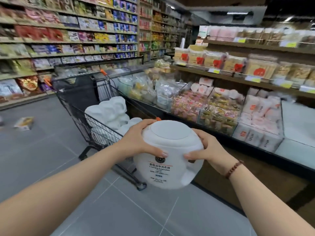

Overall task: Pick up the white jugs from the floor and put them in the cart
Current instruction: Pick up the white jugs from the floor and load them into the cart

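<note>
The left hand [141, 141] and the right hand [210, 149] grasp a white jug [170, 160] from opposite sides. The fingers curl round its shoulders and the thumbs press on its near face, just above the label. A string of dark reddish beads [234, 169] circles the right wrist.

The jug is held in the air above the grey tiled floor [51, 150], tilted so its top faces the camera, close to the near end of the cart [81, 123]. It is squat and rounded, made of smooth, matte, slightly translucent plastic, with a wide, flat round lid [170, 132]. The label carries a dark round emblem, a thin red line and rows of dark print.

The cart is black wire mesh with orange end caps on its handle. Other white jugs [110, 109] of the same rounded shape lie piled inside it.

A small cardboard box [24, 123] lies on the floor to the left. Wooden shelves [238, 79] on the right hold clear bags and boxed goods, and long shelves [68, 41] of colourful packets line the left.
</note>
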Demonstrator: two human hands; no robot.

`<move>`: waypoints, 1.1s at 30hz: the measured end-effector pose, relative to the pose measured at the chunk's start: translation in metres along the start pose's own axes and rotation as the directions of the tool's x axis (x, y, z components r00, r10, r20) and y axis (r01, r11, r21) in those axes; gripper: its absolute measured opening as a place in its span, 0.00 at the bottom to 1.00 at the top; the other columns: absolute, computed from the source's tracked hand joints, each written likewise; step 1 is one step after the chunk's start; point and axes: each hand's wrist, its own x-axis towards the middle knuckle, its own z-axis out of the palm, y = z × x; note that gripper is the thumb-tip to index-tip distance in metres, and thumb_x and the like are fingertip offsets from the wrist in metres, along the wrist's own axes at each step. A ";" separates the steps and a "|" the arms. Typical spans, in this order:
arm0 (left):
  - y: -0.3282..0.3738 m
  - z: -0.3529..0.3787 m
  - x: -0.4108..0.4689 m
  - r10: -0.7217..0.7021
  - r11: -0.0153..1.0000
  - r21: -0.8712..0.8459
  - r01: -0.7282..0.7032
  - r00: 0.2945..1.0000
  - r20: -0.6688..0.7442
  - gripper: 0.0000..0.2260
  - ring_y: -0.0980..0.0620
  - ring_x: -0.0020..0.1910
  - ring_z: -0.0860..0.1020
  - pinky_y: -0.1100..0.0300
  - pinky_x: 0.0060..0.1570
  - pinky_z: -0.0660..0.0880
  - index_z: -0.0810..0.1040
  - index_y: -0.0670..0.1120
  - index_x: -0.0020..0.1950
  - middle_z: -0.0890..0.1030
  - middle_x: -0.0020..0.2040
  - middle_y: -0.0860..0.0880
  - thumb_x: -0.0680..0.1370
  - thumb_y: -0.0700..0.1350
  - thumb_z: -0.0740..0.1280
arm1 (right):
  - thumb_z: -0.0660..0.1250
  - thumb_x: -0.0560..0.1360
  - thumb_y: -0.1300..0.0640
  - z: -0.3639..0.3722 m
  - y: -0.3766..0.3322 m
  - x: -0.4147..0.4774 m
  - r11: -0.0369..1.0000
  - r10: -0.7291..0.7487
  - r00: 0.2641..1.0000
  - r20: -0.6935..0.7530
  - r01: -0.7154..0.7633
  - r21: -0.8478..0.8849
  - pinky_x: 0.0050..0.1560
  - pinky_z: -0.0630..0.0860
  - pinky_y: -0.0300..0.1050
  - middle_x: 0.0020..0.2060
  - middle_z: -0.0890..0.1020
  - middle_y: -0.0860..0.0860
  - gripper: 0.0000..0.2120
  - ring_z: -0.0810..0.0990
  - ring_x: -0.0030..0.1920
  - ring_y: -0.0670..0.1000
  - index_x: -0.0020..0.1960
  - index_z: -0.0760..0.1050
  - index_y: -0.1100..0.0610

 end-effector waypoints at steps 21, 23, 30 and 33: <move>-0.152 -0.215 0.218 -0.099 0.985 0.120 0.123 0.977 -0.190 0.46 0.57 0.62 0.73 0.58 0.57 0.75 0.70 0.59 0.66 0.73 0.63 0.58 0.49 0.55 0.81 | 0.83 0.48 0.50 0.085 0.042 0.385 0.998 -0.060 0.984 0.168 0.065 -0.024 0.60 0.77 0.54 0.60 0.79 0.45 0.46 0.77 0.61 0.47 0.65 0.72 0.49; -0.175 -0.239 0.240 -0.095 0.984 0.135 0.119 0.981 -0.171 0.48 0.56 0.63 0.73 0.54 0.60 0.75 0.69 0.58 0.67 0.73 0.64 0.56 0.48 0.55 0.82 | 0.83 0.47 0.49 0.102 0.049 0.414 0.997 -0.055 0.991 0.125 0.060 -0.040 0.60 0.76 0.55 0.59 0.79 0.45 0.46 0.77 0.61 0.47 0.64 0.73 0.48; -0.235 -0.315 0.327 -0.059 0.979 0.191 0.063 0.998 -0.027 0.51 0.55 0.63 0.70 0.55 0.63 0.72 0.68 0.55 0.69 0.71 0.64 0.58 0.47 0.58 0.79 | 0.84 0.48 0.51 0.144 0.067 0.505 0.998 0.008 1.000 -0.013 -0.009 -0.058 0.60 0.77 0.51 0.59 0.79 0.45 0.46 0.77 0.60 0.45 0.64 0.72 0.49; -0.255 -0.331 0.365 -0.044 0.984 0.176 0.037 0.998 0.036 0.49 0.56 0.64 0.71 0.55 0.62 0.73 0.69 0.56 0.68 0.72 0.64 0.59 0.48 0.58 0.80 | 0.83 0.47 0.51 0.148 0.073 0.534 0.996 0.056 0.997 -0.060 -0.060 -0.068 0.59 0.77 0.47 0.60 0.77 0.45 0.48 0.76 0.60 0.45 0.65 0.71 0.50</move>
